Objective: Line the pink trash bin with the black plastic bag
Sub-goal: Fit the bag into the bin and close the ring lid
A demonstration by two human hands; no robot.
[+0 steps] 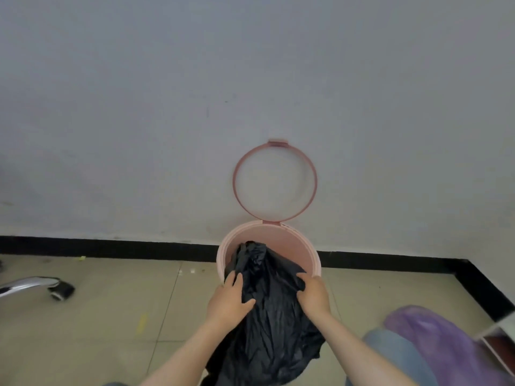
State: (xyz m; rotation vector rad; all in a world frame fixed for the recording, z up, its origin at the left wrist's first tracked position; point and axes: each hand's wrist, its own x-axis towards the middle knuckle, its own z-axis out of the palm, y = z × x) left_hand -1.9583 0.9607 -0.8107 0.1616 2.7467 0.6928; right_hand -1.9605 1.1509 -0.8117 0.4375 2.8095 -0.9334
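Both forearms reach forward, left hand (229, 299) and right hand (313, 295) fingers clutching the black bag (270, 324) over the pink bin (309, 254).

I have one view only, from the camera worn on the person's head. It looks forward and steeply down toward the floor (111, 316) and the base of the wall (167, 107) ahead. The wide-angle lens bends the black skirting board (111, 247) near the frame edges. The camera sits close above the bin (306, 256): both forearms enter from the bottom edge, and the left hand (228, 299) and right hand (313, 295) fall in the lower centre.
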